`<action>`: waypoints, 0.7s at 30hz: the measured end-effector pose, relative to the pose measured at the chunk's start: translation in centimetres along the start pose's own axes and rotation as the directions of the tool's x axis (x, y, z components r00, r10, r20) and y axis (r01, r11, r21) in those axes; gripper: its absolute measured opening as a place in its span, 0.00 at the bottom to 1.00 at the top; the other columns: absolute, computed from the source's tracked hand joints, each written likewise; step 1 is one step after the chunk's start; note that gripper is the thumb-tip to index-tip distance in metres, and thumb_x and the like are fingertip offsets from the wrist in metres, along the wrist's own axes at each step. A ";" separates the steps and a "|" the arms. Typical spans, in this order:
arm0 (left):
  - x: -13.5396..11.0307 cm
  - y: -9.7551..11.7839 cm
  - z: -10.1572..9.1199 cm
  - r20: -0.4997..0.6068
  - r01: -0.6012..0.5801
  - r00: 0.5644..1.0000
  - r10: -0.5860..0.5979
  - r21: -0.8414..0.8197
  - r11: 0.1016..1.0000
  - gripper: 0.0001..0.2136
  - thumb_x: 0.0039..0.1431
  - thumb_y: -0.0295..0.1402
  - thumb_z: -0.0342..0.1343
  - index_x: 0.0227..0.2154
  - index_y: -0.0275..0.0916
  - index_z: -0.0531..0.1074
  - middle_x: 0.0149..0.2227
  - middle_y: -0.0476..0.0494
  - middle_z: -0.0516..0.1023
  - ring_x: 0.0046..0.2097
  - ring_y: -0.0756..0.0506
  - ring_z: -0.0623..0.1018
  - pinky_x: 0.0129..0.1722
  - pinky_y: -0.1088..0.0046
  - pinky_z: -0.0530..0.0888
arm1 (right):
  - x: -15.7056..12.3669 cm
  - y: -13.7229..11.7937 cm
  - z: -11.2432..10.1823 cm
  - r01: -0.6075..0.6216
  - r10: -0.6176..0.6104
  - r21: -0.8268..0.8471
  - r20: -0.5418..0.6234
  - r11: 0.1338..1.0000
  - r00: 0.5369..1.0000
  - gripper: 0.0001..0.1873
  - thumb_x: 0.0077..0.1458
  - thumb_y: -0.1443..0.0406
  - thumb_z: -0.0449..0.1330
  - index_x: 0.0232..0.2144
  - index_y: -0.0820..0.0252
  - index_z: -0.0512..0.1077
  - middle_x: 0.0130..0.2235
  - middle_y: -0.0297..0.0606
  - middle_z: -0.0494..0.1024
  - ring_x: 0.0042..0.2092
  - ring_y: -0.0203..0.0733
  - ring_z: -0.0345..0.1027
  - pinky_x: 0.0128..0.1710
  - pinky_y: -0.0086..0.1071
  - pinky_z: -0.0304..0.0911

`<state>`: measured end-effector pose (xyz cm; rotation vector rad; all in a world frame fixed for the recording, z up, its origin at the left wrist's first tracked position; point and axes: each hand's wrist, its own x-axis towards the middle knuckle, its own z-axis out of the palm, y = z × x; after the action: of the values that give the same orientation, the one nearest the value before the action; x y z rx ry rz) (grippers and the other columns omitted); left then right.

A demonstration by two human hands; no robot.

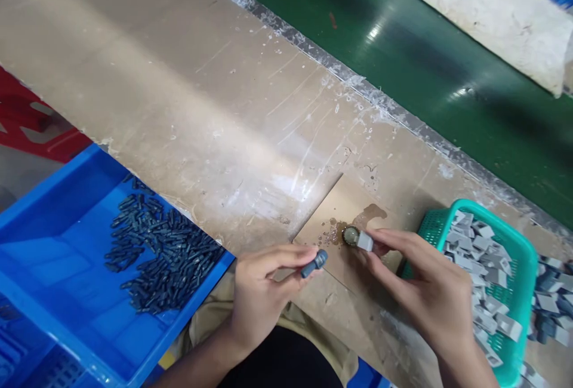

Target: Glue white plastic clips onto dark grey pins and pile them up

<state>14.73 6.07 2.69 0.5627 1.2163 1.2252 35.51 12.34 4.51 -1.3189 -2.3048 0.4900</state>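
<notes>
Between the thumb and fingers of my left hand (264,289) is a small dark blue-grey plastic part (314,263), narrow at one end. My right hand (425,283) pinches a small light grey rectangular plastic piece (364,242). The grey piece's far end is at a small round dish (350,234) with clear liquid; whether it dips in or only touches the rim I cannot tell. The dish stands on a cardboard sheet (333,206) with a wet stain and droplets around it. The two held parts are apart.
At the left, a blue bin (71,256) holds many dark parts (165,251). A green basket (528,280) of grey pieces (481,256) stands right of my right hand, with mixed grey and dark parts (553,298) beyond. A green belt (403,48) runs behind the worn table (179,89).
</notes>
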 end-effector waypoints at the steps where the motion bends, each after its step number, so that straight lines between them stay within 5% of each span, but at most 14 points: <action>1: 0.1 -0.3 -0.1 -0.010 -0.212 0.976 0.217 0.167 0.963 0.10 0.46 0.22 0.65 0.32 0.42 0.78 0.37 0.49 0.81 0.38 0.48 0.80 0.40 0.78 0.80 | -0.1 -0.3 -0.3 -0.048 0.049 0.046 -0.018 0.998 0.999 0.13 0.53 0.70 0.62 0.42 0.57 0.74 0.39 0.38 0.77 0.37 0.38 0.72 0.37 0.31 0.69; 3: 0.2 -0.7 -0.2 0.084 -0.557 0.812 0.577 0.409 0.723 0.18 0.47 0.17 0.62 0.39 0.45 0.77 0.39 0.51 0.80 0.40 0.49 0.80 0.42 0.78 0.80 | -0.4 -1.4 -0.7 -0.145 0.156 0.167 -0.054 0.975 0.986 0.13 0.50 0.69 0.65 0.41 0.55 0.75 0.39 0.38 0.77 0.38 0.41 0.73 0.37 0.32 0.70; 5: 0.3 -1.0 -0.2 0.189 -0.701 0.674 0.714 0.466 0.539 0.24 0.46 0.14 0.60 0.44 0.45 0.74 0.42 0.50 0.79 0.40 0.50 0.80 0.43 0.79 0.79 | -0.7 -3.0 -1.0 -0.233 0.263 0.311 -0.058 0.921 0.963 0.15 0.48 0.69 0.66 0.40 0.52 0.75 0.38 0.36 0.78 0.38 0.41 0.73 0.35 0.31 0.71; 6: 0.3 -1.1 -0.2 0.216 -0.727 0.647 0.731 0.464 0.506 0.25 0.46 0.14 0.60 0.45 0.45 0.73 0.44 0.49 0.79 0.41 0.50 0.80 0.43 0.80 0.79 | -0.7 -3.9 -1.1 -0.265 0.307 0.378 -0.055 0.887 0.950 0.15 0.48 0.69 0.66 0.40 0.51 0.75 0.38 0.35 0.78 0.37 0.40 0.74 0.35 0.30 0.72; 10: 0.0 -1.7 0.0 0.272 -0.754 0.631 0.727 0.433 0.493 0.29 0.47 0.13 0.59 0.51 0.44 0.69 0.48 0.48 0.77 0.46 0.48 0.78 0.46 0.76 0.79 | -0.7 -6.4 -1.1 -0.318 0.385 0.493 -0.039 0.810 0.922 0.15 0.46 0.71 0.66 0.38 0.47 0.76 0.37 0.31 0.79 0.36 0.38 0.74 0.35 0.27 0.72; 18: -0.1 -0.5 -0.1 0.415 -0.826 0.546 0.728 0.414 0.383 0.24 0.48 0.15 0.59 0.49 0.34 0.70 0.46 0.42 0.78 0.48 0.47 0.77 0.48 0.77 0.78 | -0.6 -6.1 -0.9 -0.267 0.304 0.428 -0.020 0.864 0.952 0.15 0.47 0.71 0.66 0.38 0.50 0.77 0.36 0.33 0.80 0.35 0.38 0.75 0.32 0.27 0.72; 21: 0.0 0.2 -0.3 0.485 -0.817 0.570 0.664 0.423 0.392 0.24 0.49 0.16 0.59 0.50 0.36 0.70 0.46 0.43 0.77 0.49 0.47 0.77 0.49 0.76 0.77 | -0.5 -6.0 -1.0 -0.246 0.269 0.418 0.004 0.875 0.963 0.15 0.48 0.70 0.65 0.39 0.50 0.76 0.36 0.33 0.80 0.35 0.37 0.75 0.32 0.26 0.72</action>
<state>14.36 6.06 2.76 1.9003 1.1514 1.4025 31.97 9.10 8.32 -1.3998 -1.8446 0.9611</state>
